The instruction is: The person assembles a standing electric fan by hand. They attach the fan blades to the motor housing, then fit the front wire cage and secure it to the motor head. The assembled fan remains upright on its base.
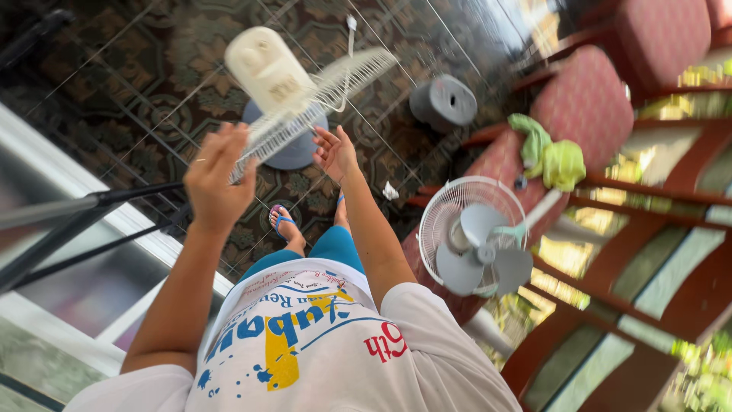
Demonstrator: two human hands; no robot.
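Looking down from your head camera, you see both hands raised at a white wire fan guard (pixel 320 103). Your left hand (pixel 216 177) sits at the guard's near left edge with its fingers curled; whether they actually clasp the wires, you cannot tell. Your right hand (pixel 335 151) is spread, fingers released, palm turned toward the guard's lower edge, just beside it and grasping nothing.

The guard is tilted and hangs on a cream fan motor housing (pixel 263 67), which rises over a round grey-blue base (pixel 297 149) on the dark patterned tile floor (pixel 137 84). Your feet in blue sandals (pixel 284 221) stand just behind that base.

A grey roll (pixel 444 101) lies on the floor to the right, well apart from your hands. A 2nd fan (pixel 476 236), white with pale blades, leans against a red cushioned chair (pixel 587 103). A green cloth (pixel 549 156) lies on that chair's seat. A black metal stand (pixel 91 202) crosses the left side.
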